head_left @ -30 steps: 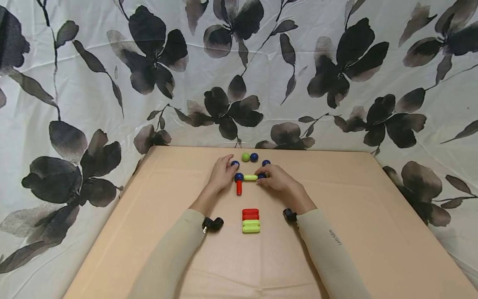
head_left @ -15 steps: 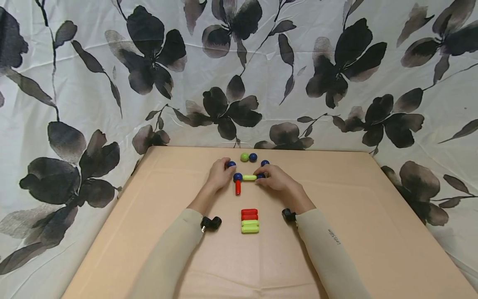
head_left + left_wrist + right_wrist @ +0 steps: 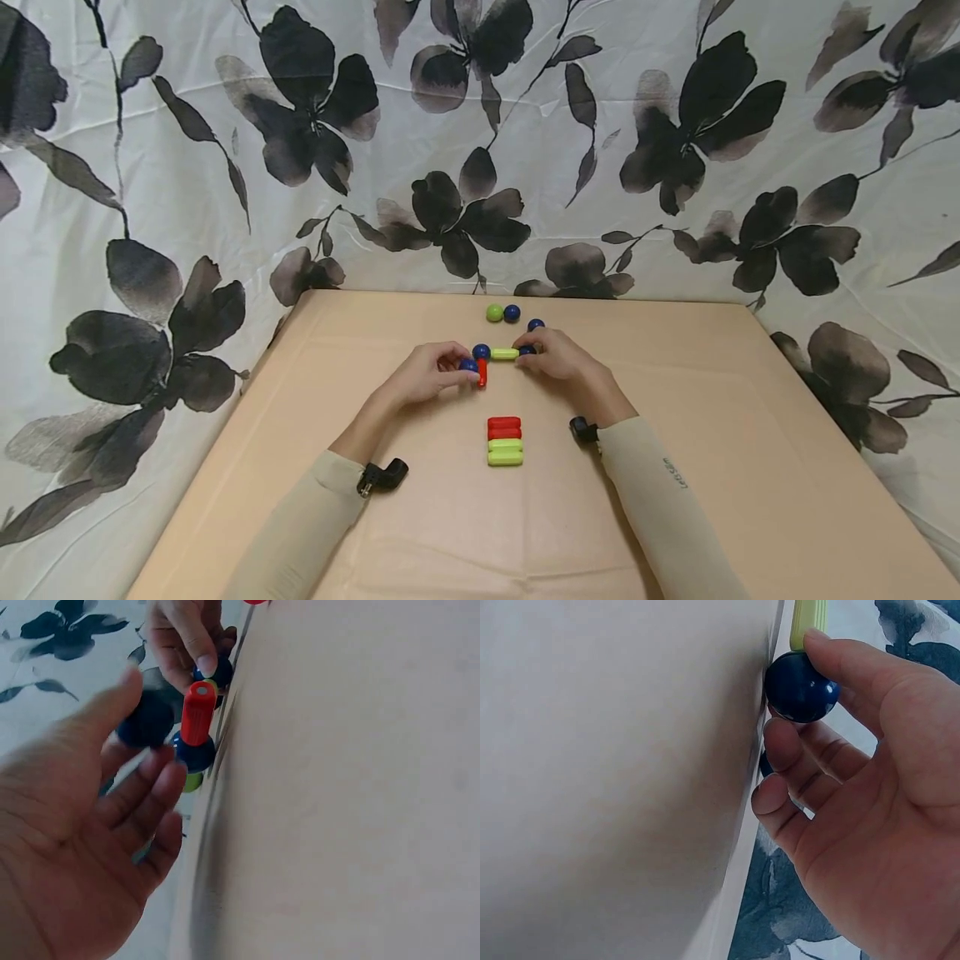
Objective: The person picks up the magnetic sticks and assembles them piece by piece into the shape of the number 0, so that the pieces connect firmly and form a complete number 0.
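Note:
My left hand (image 3: pixel 423 375) pinches a blue ball (image 3: pixel 147 720) between thumb and fingers, beside the near end of a red rod (image 3: pixel 482 375). That rod joins a corner blue ball (image 3: pixel 481 352), from which a yellow-green rod (image 3: pixel 505 354) runs right to another blue ball (image 3: pixel 801 686). My right hand (image 3: pixel 558 358) grips this right-hand ball, its thumb at the rod's end. In the left wrist view, the red rod's free end (image 3: pixel 201 691) faces the camera, with the held ball slightly to its left. Whether ball and rod touch is unclear.
Behind the joined pieces lie a green ball (image 3: pixel 494 312), a blue ball (image 3: pixel 512 313) and another blue ball (image 3: pixel 536 325) near my right fingers. Closer to me, red rods (image 3: pixel 504 427) and yellow-green rods (image 3: pixel 505 452) lie stacked in a row on the tan table (image 3: pixel 675 467).
My left hand has picked up the blue ball from behind the corner ball and brought it nearer to me, beside the red rod. My right hand stays on its ball.

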A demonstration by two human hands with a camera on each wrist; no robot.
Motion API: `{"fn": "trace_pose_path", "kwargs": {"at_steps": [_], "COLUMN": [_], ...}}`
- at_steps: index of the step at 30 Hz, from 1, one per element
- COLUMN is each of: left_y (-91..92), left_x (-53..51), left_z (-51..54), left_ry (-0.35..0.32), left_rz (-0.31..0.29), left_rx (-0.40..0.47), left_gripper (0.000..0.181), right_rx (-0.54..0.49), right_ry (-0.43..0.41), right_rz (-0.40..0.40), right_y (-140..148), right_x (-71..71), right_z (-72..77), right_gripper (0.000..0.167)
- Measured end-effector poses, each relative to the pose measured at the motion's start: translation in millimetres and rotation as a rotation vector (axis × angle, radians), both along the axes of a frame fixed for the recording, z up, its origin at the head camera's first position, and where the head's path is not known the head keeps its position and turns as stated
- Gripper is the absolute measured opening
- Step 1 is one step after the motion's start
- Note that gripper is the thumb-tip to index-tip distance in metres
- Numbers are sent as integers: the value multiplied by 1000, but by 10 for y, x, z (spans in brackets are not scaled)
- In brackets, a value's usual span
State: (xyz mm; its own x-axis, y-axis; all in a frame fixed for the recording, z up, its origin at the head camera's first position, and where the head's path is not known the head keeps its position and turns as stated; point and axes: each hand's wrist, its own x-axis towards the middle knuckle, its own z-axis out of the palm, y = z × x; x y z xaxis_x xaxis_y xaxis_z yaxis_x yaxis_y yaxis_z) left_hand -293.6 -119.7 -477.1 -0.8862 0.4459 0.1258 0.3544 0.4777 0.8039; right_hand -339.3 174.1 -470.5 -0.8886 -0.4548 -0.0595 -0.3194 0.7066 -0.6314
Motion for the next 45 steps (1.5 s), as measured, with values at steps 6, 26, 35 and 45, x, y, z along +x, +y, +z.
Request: {"fn": "trace_pose_path", "kwargs": {"at_steps": [6,26,35,45], "left_y": [82,166,196,254], "left_x": [107,166,186,199], "left_z": [93,72,100,134], "left_ry": [4,33,101,171], "left_rz": [-222,-261,-252,-255], "left_rx": [-94,-220,-294,-402], "left_gripper": [28,39,39,38], "right_rx": [1,8,31,107], "right_ry": [6,13,30,84], "right_rz": [8,19,13,22], "right_y": [10,15,-17,-71], "right_x": [5,8,6,-38], "right_z": [2,15,22,34], "right_gripper": [29,29,25,23]}}
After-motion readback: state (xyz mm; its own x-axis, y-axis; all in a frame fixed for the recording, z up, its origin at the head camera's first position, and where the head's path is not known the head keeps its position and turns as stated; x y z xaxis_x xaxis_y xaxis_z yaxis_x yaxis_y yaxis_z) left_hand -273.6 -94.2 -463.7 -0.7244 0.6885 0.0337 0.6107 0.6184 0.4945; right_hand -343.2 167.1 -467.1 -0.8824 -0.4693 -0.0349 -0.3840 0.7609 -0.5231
